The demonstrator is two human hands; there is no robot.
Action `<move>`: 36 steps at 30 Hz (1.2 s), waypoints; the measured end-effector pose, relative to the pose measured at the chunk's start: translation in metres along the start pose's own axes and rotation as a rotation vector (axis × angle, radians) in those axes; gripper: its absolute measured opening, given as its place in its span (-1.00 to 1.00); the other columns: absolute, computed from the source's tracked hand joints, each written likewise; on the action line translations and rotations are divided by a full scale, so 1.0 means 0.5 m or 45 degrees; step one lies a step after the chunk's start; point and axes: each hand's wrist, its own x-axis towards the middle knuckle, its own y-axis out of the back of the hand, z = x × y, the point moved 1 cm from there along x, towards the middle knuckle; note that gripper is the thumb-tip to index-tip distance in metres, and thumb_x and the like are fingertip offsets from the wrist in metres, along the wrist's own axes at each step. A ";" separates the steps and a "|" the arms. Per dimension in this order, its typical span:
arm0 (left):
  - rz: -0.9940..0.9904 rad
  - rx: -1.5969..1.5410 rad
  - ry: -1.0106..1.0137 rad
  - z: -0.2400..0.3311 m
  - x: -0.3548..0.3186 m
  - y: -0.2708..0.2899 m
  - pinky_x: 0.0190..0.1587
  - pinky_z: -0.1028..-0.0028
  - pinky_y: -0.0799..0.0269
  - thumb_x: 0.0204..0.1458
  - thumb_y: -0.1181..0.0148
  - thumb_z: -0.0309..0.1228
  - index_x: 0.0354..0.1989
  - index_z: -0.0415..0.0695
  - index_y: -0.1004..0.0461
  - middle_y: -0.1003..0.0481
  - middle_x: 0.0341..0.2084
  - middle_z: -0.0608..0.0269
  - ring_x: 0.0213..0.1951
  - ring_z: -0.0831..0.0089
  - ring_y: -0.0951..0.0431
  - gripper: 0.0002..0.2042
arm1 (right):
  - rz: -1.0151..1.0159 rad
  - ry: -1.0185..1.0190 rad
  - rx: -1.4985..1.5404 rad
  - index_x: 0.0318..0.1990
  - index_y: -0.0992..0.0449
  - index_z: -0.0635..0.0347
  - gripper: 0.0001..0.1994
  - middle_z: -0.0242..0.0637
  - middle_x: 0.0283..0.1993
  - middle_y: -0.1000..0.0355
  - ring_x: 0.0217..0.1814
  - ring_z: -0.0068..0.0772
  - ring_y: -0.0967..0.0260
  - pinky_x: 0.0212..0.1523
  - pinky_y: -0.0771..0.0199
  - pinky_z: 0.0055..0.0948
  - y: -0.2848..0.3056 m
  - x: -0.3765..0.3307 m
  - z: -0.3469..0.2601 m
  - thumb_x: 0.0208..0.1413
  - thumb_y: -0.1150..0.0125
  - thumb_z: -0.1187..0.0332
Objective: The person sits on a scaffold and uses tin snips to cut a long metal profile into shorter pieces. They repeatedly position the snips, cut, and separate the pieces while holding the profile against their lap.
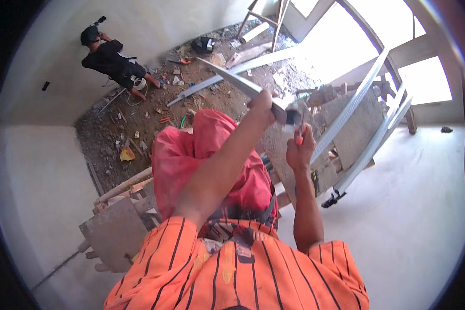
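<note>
My left hand (262,105) is closed round a long grey metal channel (231,77), which slants from the upper left down to the right. Its near end comes close to my right hand (300,147). That hand grips a red-handled tool (298,139), held upright against or beside the channel's end. The tool's head is partly hidden and its exact kind is unclear. Beneath both hands lie worn boards (281,150) of a raised platform.
Long metal profiles (354,106) lean across the platform at the right, with a black clamp-like piece (334,200) at one end. Another profile (212,81) lies on the rubble-strewn ground. A person (113,62) in dark clothes is by the far wall. A wooden stand (276,26) is at the back.
</note>
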 end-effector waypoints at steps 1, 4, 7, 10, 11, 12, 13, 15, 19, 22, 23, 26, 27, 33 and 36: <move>0.018 0.032 0.019 -0.015 0.004 0.026 -0.24 0.25 -0.52 -0.01 0.09 -0.54 -0.14 -0.43 -0.13 -0.38 -0.34 -0.03 -0.33 0.20 -0.52 -0.71 | -0.001 0.046 0.039 -0.15 -0.28 0.23 -0.62 -0.13 -0.44 -0.24 -0.41 -0.17 -0.26 -0.30 -0.30 -0.32 0.005 -0.005 -0.023 -0.27 0.05 0.58; -0.058 0.097 0.010 -0.001 0.025 0.070 -0.23 0.27 -0.49 0.00 0.12 -0.52 -0.21 -0.41 -0.25 -0.40 -0.38 0.01 -0.34 0.21 -0.51 -0.79 | -0.018 0.052 0.119 -0.09 -0.29 0.22 -0.56 -0.19 -0.41 -0.27 -0.37 -0.21 -0.29 -0.26 -0.33 -0.35 0.007 -0.017 -0.046 -0.27 0.05 0.59; -0.172 0.217 -0.047 0.042 -0.075 0.057 -0.34 0.34 -0.49 -0.05 0.03 -0.50 -0.33 -0.28 -0.29 -0.39 -0.46 0.11 -0.46 0.30 -0.49 -0.86 | -0.067 -0.190 0.306 -0.02 -0.31 0.22 -0.51 -0.37 -0.38 -0.26 -0.32 -0.44 -0.27 -0.23 -0.33 -0.44 0.011 -0.040 0.047 -0.27 0.04 0.62; -0.220 0.334 -0.108 0.143 -0.185 0.103 -0.43 0.40 -0.47 -0.08 -0.02 -0.48 -0.38 -0.22 -0.29 -0.38 -0.56 0.18 -0.56 0.38 -0.45 -0.89 | -0.129 -0.511 0.553 -0.07 -0.33 0.21 -0.58 -0.40 -0.38 -0.27 -0.35 -0.48 -0.27 -0.27 -0.34 -0.47 -0.035 -0.063 0.080 -0.22 0.01 0.61; -0.193 0.338 -0.123 0.183 -0.207 0.135 -0.46 0.42 -0.46 -0.09 -0.03 -0.48 -0.40 -0.21 -0.29 -0.37 -0.59 0.20 -0.60 0.41 -0.44 -0.89 | -0.183 -0.552 0.654 -0.09 -0.33 0.21 -0.61 -0.40 -0.38 -0.28 -0.35 -0.50 -0.28 -0.29 -0.34 -0.48 -0.068 -0.069 0.072 -0.19 -0.01 0.59; -0.305 0.309 -0.058 0.232 -0.224 0.179 -0.50 0.47 -0.45 -0.09 -0.02 -0.48 -0.37 -0.25 -0.31 -0.38 -0.60 0.19 -0.60 0.43 -0.44 -0.87 | -0.229 -0.582 0.746 -0.11 -0.34 0.21 -0.65 -0.41 -0.37 -0.29 -0.36 -0.51 -0.28 -0.30 -0.34 -0.50 -0.093 -0.084 0.056 -0.16 -0.03 0.57; -0.424 0.286 0.018 0.277 -0.241 0.216 -0.54 0.51 -0.43 -0.08 -0.01 -0.48 -0.34 -0.28 -0.32 -0.38 -0.62 0.19 -0.61 0.45 -0.44 -0.85 | -0.264 -0.434 0.691 -0.12 -0.34 0.21 -0.67 -0.40 -0.37 -0.31 -0.37 -0.51 -0.29 -0.31 -0.35 -0.50 -0.130 -0.087 0.047 -0.13 -0.07 0.54; -0.155 0.652 -0.107 0.335 -0.347 0.175 -0.54 0.54 -0.46 -0.06 0.00 -0.45 -0.24 -0.41 -0.32 -0.41 -0.54 0.10 -0.57 0.44 -0.45 -0.74 | -0.318 -0.315 0.663 -0.12 -0.32 0.20 -0.67 -0.34 -0.35 -0.33 -0.35 -0.49 -0.31 -0.31 -0.36 -0.48 -0.201 -0.058 0.005 -0.12 -0.13 0.50; -0.026 0.722 -0.195 0.388 -0.514 0.221 -0.47 0.52 -0.54 -0.08 -0.05 -0.43 0.03 -0.51 -0.19 -0.41 -0.31 -0.12 -0.47 0.41 -0.47 -0.49 | -0.278 -0.015 0.686 -0.04 -0.26 0.22 -0.52 -0.19 -0.18 -0.31 -0.19 -0.36 -0.31 -0.19 -0.36 -0.39 -0.357 -0.013 -0.169 -0.21 -0.20 0.49; -0.118 0.514 -0.019 0.392 -0.663 0.227 -0.54 0.55 -0.54 -0.06 -0.04 -0.41 0.09 -0.51 -0.09 -0.38 -0.35 -0.08 -0.54 0.40 -0.46 -0.44 | -0.351 0.183 0.663 0.02 -0.23 0.23 -0.39 -0.08 -0.10 -0.27 -0.02 -0.10 -0.28 0.01 -0.30 -0.26 -0.441 0.008 -0.259 -0.33 -0.26 0.50; -0.100 0.375 0.068 0.389 -0.708 0.190 -0.56 0.55 -0.57 -0.05 -0.01 -0.42 0.10 -0.52 -0.05 -0.36 -0.37 -0.08 -0.55 0.37 -0.48 -0.44 | -0.329 0.252 0.639 0.02 -0.22 0.23 -0.39 -0.06 -0.10 -0.28 -0.01 -0.08 -0.27 0.02 -0.29 -0.24 -0.463 0.011 -0.262 -0.33 -0.26 0.50; -0.161 0.335 0.159 0.402 -0.807 0.176 -0.50 0.52 -0.56 -0.10 0.01 -0.45 0.14 -0.49 -0.05 -0.36 -0.25 -0.16 -0.40 0.40 -0.44 -0.41 | -0.370 0.495 0.713 0.02 -0.22 0.22 -0.38 -0.03 -0.11 -0.27 0.00 0.04 -0.24 0.03 -0.26 -0.17 -0.501 0.009 -0.303 -0.34 -0.25 0.52; -0.158 0.292 0.156 0.407 -0.836 0.177 -0.50 0.52 -0.55 -0.10 0.01 -0.45 0.14 -0.50 -0.05 -0.36 -0.25 -0.17 -0.40 0.39 -0.43 -0.40 | -0.429 0.573 0.705 0.02 -0.22 0.21 -0.38 -0.02 -0.11 -0.27 0.01 0.04 -0.24 0.04 -0.26 -0.17 -0.510 0.007 -0.315 -0.34 -0.26 0.52; -0.244 0.521 0.105 0.450 -0.851 0.181 -0.53 0.51 -0.60 -0.04 0.01 -0.38 0.07 -0.56 -0.07 -0.36 -0.44 -0.08 -0.52 0.29 -0.52 -0.44 | -0.636 0.612 0.702 -0.02 -0.23 0.19 -0.43 -0.07 -0.15 -0.36 -0.07 -0.17 -0.34 -0.08 -0.34 -0.29 -0.528 -0.044 -0.376 -0.29 -0.31 0.50; -0.290 0.384 -0.109 0.462 -0.830 0.073 -0.46 0.42 -0.54 0.01 -0.03 -0.17 -0.06 -0.43 -0.23 -0.41 -0.44 -0.06 -0.53 0.28 -0.51 -0.49 | -0.423 0.595 0.823 -0.07 -0.25 0.19 -0.46 -0.21 -0.25 -0.36 -0.23 -0.30 -0.33 -0.22 -0.33 -0.38 -0.502 0.019 -0.411 -0.29 -0.36 0.48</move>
